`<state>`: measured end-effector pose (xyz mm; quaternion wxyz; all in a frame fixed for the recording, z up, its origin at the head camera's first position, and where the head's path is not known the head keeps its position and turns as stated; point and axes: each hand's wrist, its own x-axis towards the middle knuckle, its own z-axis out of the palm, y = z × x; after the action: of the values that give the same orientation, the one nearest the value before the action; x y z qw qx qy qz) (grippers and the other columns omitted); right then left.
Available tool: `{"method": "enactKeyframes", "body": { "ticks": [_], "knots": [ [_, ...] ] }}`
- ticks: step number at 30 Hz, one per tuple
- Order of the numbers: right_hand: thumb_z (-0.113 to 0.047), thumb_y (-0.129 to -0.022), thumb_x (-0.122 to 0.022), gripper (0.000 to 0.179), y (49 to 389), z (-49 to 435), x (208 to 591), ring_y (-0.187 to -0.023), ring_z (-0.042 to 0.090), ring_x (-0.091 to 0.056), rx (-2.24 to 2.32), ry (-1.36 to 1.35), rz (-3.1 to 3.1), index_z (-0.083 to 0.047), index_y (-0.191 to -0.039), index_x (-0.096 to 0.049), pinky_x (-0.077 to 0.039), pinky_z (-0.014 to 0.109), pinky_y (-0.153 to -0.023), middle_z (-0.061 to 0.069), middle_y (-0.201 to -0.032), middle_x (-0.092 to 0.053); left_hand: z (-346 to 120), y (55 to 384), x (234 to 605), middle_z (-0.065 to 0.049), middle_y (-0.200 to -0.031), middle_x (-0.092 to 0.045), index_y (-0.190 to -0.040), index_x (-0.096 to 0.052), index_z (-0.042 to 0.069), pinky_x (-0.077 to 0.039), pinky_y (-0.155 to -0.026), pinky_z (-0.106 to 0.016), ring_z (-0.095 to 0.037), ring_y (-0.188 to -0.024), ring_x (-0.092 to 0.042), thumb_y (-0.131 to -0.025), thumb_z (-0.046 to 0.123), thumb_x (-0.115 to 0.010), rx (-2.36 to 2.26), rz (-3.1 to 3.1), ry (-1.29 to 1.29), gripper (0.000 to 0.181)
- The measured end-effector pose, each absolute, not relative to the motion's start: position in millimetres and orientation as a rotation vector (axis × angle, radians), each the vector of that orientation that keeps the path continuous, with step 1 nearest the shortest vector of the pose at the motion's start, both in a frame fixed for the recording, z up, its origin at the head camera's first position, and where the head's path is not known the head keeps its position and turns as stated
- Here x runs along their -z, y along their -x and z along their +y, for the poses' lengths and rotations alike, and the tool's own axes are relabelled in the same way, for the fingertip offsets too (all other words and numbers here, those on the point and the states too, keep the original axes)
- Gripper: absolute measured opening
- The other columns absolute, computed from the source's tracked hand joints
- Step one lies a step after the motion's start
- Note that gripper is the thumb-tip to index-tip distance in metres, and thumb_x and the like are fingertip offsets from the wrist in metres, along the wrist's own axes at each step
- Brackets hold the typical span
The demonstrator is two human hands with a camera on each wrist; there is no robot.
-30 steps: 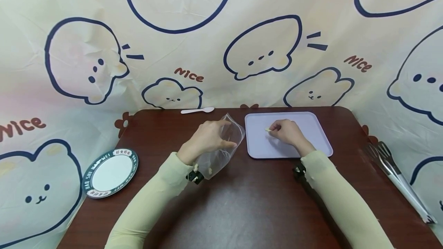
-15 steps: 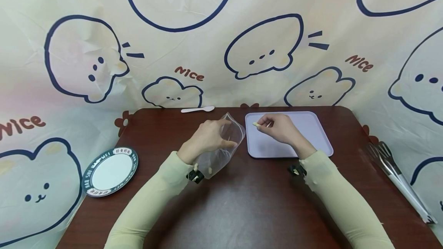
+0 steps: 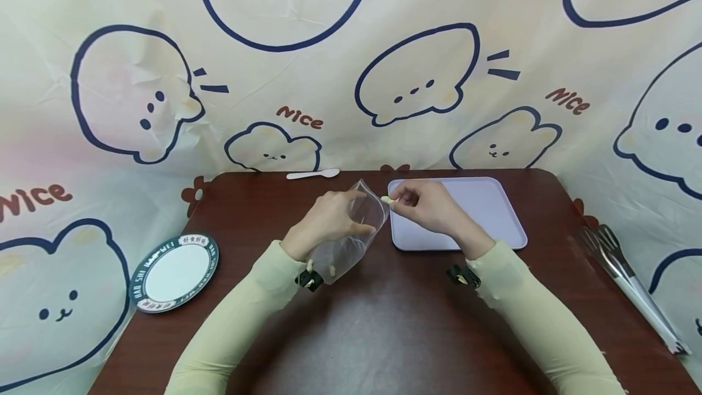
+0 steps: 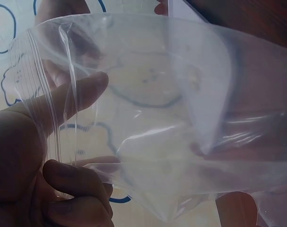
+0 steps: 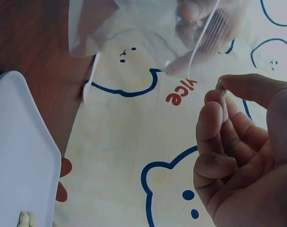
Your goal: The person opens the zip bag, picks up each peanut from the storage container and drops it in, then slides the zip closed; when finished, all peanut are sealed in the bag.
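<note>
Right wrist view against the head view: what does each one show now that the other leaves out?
Only the head view: the green-rimmed plate, the metal utensil at the table's right edge, and pale bits low in the clear bag.

Only the right wrist view: a loose pale piece lying on the tray.

Both: the tray, the clear bag, the white spoon, the left hand holding the bag, and the right hand pinching a small piece.

Clear bag [image 3: 344,253], mouth spread wide, pale bits [image 3: 332,270] low inside; small pale piece [image 3: 386,200] held near mouth.
</note>
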<state>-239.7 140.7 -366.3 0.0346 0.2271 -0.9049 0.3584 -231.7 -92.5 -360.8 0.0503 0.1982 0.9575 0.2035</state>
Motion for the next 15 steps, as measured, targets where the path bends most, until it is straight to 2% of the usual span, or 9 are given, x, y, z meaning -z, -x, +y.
{"method": "enactKeyframes", "body": {
  "ticks": [9,15],
  "knots": [
    [-0.030,-0.090,-0.073,0.011,239.7,130.7,367.6,-0.068,0.010,-0.058,-1.000,-0.773,-2.816,-0.021,-0.097,-0.075,-0.047,0.029,-0.060,-0.006,-0.077,-0.066,-91.4,230.2,361.2,-0.003,-0.110,-0.072,-0.137,-0.059,0.013,-0.054,-0.079,-0.037,-0.017,-0.091,-0.063,-0.076,0.048,-0.084,-0.627,2.913,-0.626,0.075],
    [-0.028,-0.091,-0.070,0.012,239.7,131.9,368.7,-0.070,0.011,-0.059,-1.011,-0.757,-2.815,-0.021,-0.100,-0.073,-0.047,0.029,-0.061,-0.006,-0.079,-0.067,-91.2,230.1,359.3,-0.003,-0.106,-0.072,-0.137,-0.059,0.015,-0.054,-0.077,-0.036,-0.017,-0.089,-0.064,-0.076,0.049,-0.084,-0.625,2.928,-0.625,0.074]
  ]
}}
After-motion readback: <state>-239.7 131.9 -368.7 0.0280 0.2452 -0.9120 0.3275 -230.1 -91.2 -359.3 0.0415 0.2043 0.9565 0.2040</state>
